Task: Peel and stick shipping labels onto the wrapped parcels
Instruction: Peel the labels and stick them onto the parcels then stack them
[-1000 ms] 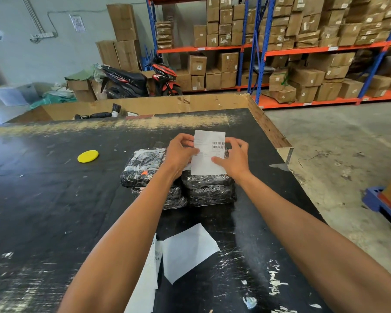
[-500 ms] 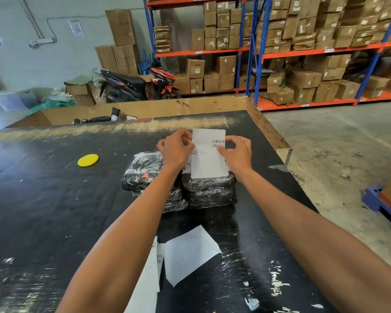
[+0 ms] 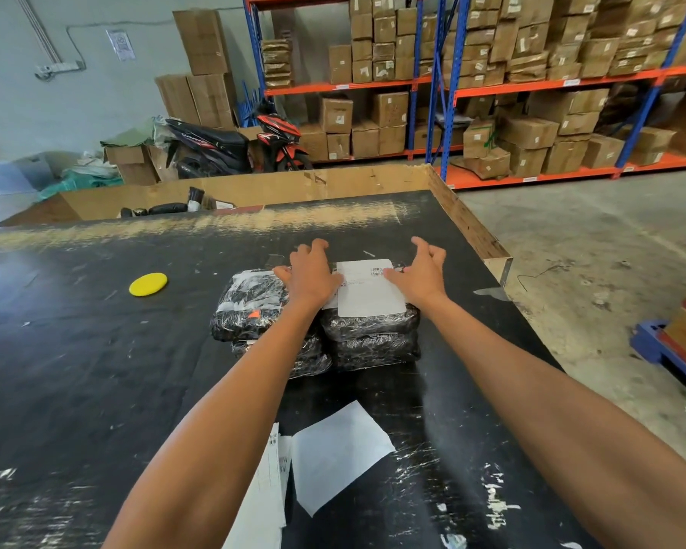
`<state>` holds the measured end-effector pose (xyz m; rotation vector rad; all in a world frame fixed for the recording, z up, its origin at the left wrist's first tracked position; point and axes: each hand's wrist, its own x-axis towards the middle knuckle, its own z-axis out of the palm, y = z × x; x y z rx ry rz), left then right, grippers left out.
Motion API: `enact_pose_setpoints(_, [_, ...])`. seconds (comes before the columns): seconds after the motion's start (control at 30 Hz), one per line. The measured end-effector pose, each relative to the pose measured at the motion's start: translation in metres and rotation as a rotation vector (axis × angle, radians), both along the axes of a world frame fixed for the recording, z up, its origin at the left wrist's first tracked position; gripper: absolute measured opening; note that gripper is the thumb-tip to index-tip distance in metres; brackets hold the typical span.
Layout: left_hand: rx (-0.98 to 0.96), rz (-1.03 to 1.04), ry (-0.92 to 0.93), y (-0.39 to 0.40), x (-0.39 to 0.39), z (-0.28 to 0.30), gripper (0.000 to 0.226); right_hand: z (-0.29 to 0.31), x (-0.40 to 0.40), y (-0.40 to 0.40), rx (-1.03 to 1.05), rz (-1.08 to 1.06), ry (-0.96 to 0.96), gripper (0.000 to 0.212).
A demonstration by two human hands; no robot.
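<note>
Several black parcels wrapped in clear film [image 3: 369, 330] sit stacked in the middle of the black table [image 3: 76, 370]. A white shipping label [image 3: 369, 289] lies flat on the top right parcel. My left hand [image 3: 311, 273] presses on the label's left edge, fingers spread. On the label's right edge rests my right hand [image 3: 420, 275], with its fingers apart and slightly curled. Neither hand grips anything. The left parcel [image 3: 250, 307] shows a white patch and an orange mark.
Loose white sheets [image 3: 333, 457] and a label strip [image 3: 266, 493] lie near the table's front edge. A yellow disc [image 3: 148, 284] sits to the left. A cardboard wall [image 3: 468, 223] borders the table's back and right side. Shelves of boxes and a scooter [image 3: 230, 146] stand behind.
The label was held upright between both hands above the parcel; now it lies flat on the top right parcel and both hands have let go and press on its edges.
</note>
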<state>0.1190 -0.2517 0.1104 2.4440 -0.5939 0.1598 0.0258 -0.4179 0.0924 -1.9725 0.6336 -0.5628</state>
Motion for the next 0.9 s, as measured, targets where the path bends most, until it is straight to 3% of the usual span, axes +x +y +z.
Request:
enact_pose_setpoints(0.1, [-0.060, -0.131, -0.159, 0.002, -0.001, 0.003, 0.038, 0.004, -0.006, -0.003, -0.274, 0.102, -0.120, 0.015])
enact_pose_setpoints(0.13, [-0.027, -0.201, -0.193, 0.002, -0.001, 0.004, 0.028, 0.003, -0.005, -0.006, -0.343, 0.169, -0.095, 0.015])
enact_pose_setpoints(0.2, [0.196, -0.284, -0.183, 0.002, -0.002, 0.006, 0.025, 0.001, -0.004, -0.009, -0.400, 0.282, 0.022, 0.024])
enact_pose_setpoints(0.27, [0.412, -0.315, -0.120, -0.002, -0.002, 0.005, 0.038, 0.000, -0.001, -0.010, -0.429, 0.312, 0.110, 0.026])
enact_pose_setpoints(0.43, [0.645, -0.309, -0.092, -0.008, 0.000, 0.006, 0.062, 0.007, 0.005, -0.010, -0.521, 0.367, 0.451, 0.048])
enact_pose_setpoints(0.67, [0.794, -0.365, 0.015, 0.005, 0.006, 0.020, 0.101, 0.007, -0.003, -0.011, -0.413, 0.290, 0.539, 0.070])
enact_pose_setpoints(0.77, [0.815, -0.411, 0.058, 0.021, 0.005, 0.025, 0.112, 0.004, -0.012, -0.010, -0.225, 0.317, 0.503, 0.096])
enact_pose_setpoints(0.9, [0.815, -0.425, 0.071, 0.033, 0.005, 0.030, 0.114, 0.001, -0.022, -0.009, 0.026, 0.264, 0.470, 0.113])
